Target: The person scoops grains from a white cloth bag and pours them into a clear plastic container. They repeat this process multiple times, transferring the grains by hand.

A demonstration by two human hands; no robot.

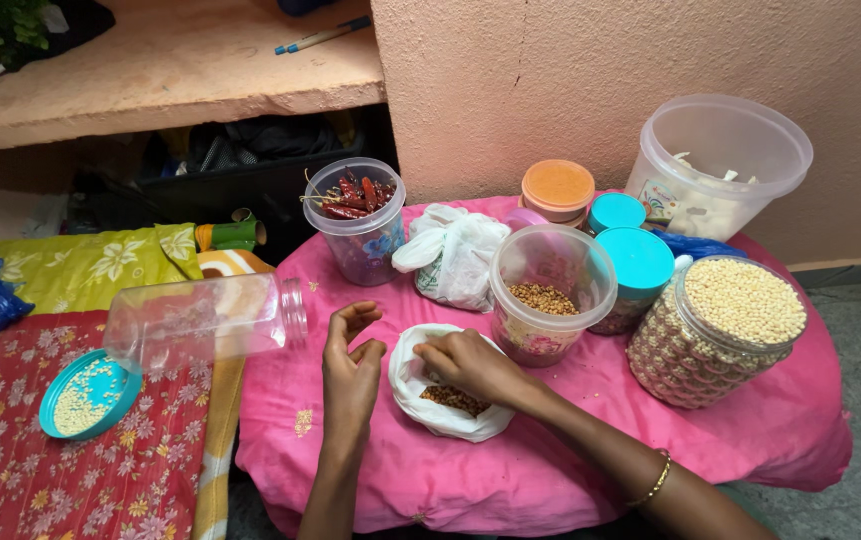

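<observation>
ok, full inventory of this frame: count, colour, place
white bag: 1, holds brown seeds, pink cloth front
seed jar: 1, clear, open, centre
grain jar: 1, clear, full of pale grains, right
chilli jar: 1, clear, red chillies, back left
empty jar: 1, clear, on its side, left
teal lid: 1, holds pale grains, floral mat
big tub: 1, clear, back right
tied bag: 1, white, centre back
left hand: empty, beside white bag
right hand: fingers in white bag
</observation>
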